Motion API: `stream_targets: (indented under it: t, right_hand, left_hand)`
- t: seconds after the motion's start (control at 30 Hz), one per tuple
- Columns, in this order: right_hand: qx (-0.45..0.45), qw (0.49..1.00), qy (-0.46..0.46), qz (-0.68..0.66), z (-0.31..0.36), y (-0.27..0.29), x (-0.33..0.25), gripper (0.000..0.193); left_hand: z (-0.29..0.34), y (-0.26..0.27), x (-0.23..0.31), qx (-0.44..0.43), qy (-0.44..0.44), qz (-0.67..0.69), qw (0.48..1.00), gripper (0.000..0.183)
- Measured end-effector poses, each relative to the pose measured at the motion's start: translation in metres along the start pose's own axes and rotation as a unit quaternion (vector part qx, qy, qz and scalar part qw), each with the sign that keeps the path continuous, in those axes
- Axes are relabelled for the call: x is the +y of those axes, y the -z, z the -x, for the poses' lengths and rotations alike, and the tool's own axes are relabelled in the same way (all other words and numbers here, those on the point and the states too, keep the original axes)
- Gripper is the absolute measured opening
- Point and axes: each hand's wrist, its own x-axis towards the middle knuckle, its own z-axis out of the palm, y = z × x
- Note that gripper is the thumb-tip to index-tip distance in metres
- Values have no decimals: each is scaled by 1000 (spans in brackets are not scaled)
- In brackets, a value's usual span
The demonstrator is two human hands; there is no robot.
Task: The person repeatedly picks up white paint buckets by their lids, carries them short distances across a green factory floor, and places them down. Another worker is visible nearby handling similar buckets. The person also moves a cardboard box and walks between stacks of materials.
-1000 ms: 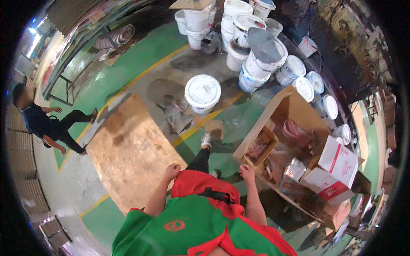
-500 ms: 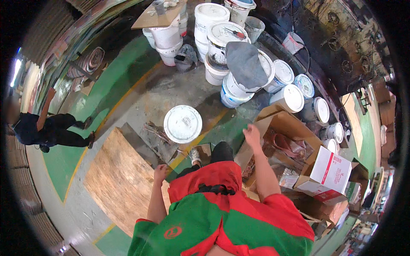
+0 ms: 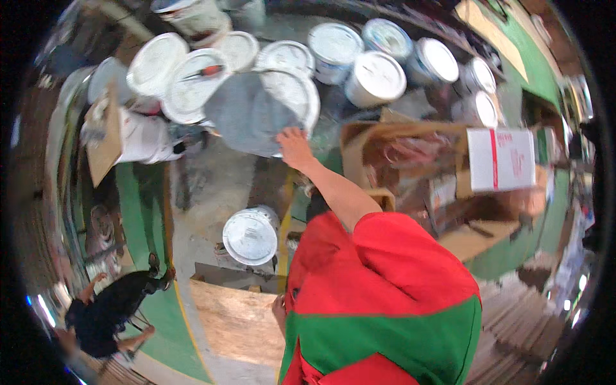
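My right hand (image 3: 295, 148) reaches forward to the right edge of a dark grey, limp sheet (image 3: 247, 112). Its fingers rest on that edge, slightly bent and apart, with no firm grip visible. The sheet lies draped over a white lidded bucket (image 3: 296, 96) and hangs down its near side. Low beside my body, my left hand (image 3: 279, 312) shows only in part next to the red clothing; its fingers are mostly hidden. A single white lidded bucket (image 3: 250, 237) stands on the floor between me and the row of buckets.
Several white lidded buckets (image 3: 377, 77) line the far side; a red-handled tool (image 3: 210, 70) lies on one lid. To the right is an open cardboard box (image 3: 359, 151) with reddish scraps, beside a white carton (image 3: 502, 159). A wooden board (image 3: 234, 321) lies nearer. Another person (image 3: 115, 308) is at left.
My right hand has moved forward onto the grey sheet's edge. My left hand has dropped back beside my body. The view has turned right and come closer to the buckets.
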Motion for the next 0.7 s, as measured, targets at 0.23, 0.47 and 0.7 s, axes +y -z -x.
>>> stream_targets:
  t: [0.23,0.47,0.7]
  right_hand:
    - [168,914,-170,-327,-11,122,72,16]
    - [361,851,-377,-55,80,232,287,19]
    - [-58,761,-602,232,222,137,289,34]
  left_hand:
    - [-40,-71,127,9,50,-163,985,30]
    - [-60,-159,280,6,-133,-157,979,41]
    - [-54,-179,249,-26,-62,-195,978,42]
